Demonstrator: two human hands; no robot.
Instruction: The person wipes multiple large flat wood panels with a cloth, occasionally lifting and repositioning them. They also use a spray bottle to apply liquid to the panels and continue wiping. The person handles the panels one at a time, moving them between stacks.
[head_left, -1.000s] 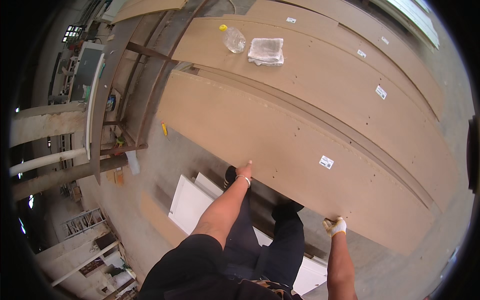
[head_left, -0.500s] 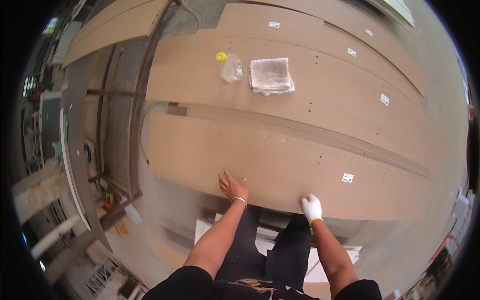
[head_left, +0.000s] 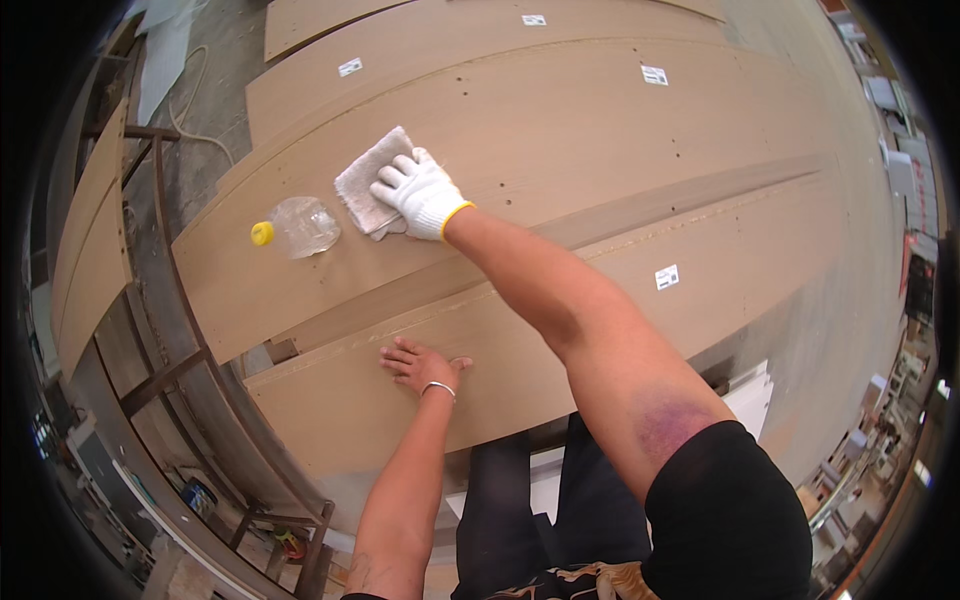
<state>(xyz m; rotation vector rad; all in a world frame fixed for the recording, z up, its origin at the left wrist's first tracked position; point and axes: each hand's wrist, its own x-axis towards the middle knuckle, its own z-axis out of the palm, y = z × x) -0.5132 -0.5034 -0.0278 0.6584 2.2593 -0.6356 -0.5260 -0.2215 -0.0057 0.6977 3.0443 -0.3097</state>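
Observation:
My right hand [head_left: 420,192], in a white knit glove with a yellow cuff, reaches out to a folded, greyish-white cloth [head_left: 368,172]. Its fingers lie over the cloth's right side and grip it; the thumb side is partly hidden. The cloth rests on the middle brown board [head_left: 570,110]. Just left of it a clear plastic bottle [head_left: 305,227] with a yellow cap lies on its side. My bare left hand [head_left: 422,368], a white band on its wrist, is spread flat on the nearest brown board [head_left: 530,375].
A narrow gap [head_left: 400,295] parts the two nearer boards. Farther off lies another labelled board [head_left: 440,50]. To the left stands a dark metal frame [head_left: 190,290] with more brown panels [head_left: 95,250] beside it. A hose [head_left: 185,125] trails over the floor.
My right hand has gone from the near board's front edge out to the cloth and taken hold of it. The view has turned. My left hand stays on the near board.

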